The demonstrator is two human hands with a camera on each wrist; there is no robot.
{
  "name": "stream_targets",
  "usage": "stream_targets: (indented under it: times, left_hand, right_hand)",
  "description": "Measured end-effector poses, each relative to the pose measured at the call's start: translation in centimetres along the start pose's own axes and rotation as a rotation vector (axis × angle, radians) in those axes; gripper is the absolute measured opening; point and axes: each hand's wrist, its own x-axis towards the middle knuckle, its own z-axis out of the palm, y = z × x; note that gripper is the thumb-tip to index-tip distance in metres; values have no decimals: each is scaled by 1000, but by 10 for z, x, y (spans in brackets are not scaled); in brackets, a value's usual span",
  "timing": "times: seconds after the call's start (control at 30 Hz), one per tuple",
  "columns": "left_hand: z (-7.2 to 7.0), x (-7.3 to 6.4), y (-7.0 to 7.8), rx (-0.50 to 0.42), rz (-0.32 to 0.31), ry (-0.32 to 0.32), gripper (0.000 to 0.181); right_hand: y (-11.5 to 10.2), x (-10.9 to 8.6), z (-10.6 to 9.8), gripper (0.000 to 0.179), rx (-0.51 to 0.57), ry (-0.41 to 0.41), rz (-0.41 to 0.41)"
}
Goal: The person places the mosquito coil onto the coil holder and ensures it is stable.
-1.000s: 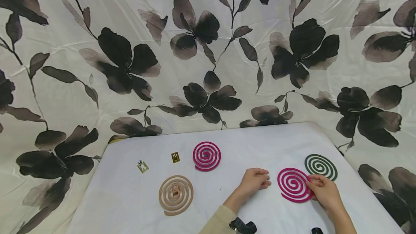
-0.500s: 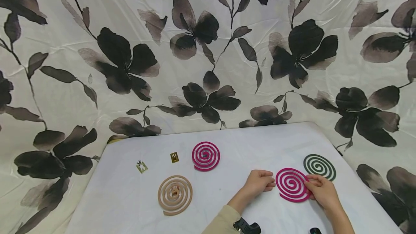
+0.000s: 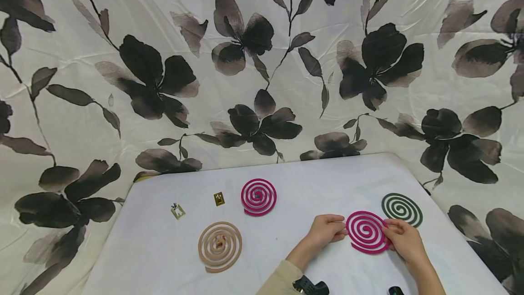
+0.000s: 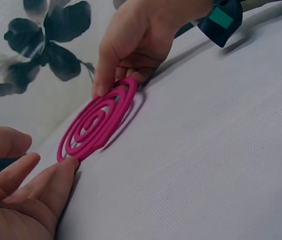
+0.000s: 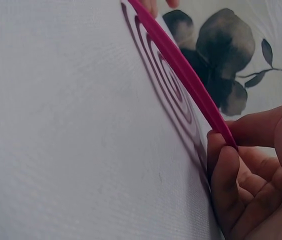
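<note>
pink spiral (image 3: 367,228): right hand (image 3: 408,241) pinches, left hand (image 3: 326,230) touches

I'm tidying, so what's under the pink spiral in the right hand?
Under the pink spiral lies shadowed white cloth; the bit behind the right hand is hidden.

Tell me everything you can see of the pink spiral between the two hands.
The pink spiral is a strand wound into a flat, roughly round coil, with gaps between turns and its outer end at the near left. It looks smooth and matte, perhaps plastic or rubber. The right hand pinches its right edge, and the left hand appears to touch the opposite edge. It is raised off the white tabletop, casting a spiral shadow.
</note>
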Motion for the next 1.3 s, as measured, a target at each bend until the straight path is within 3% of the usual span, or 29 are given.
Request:
stream_targets:
  times: [0.37, 0.47, 0.8, 1.3]
  left_hand:
    - [-3, -1, -7, -91, -4, 120, 20]
    - [-4, -1, -8, -134, 0, 126, 23]
    - [-5, -6, -6, -268, -15, 80, 28]
    - [-20, -20, 3, -246, 26, 60, 37]
  right_hand:
    - [0, -5, 6, 42, 115, -31, -43]
    - [-2, -7, 8, 44, 158, -36, -28]
    - [-20, -18, 15, 44, 286, -35, -33]
    - [-31, -28, 30, 35, 337, -81, -90]
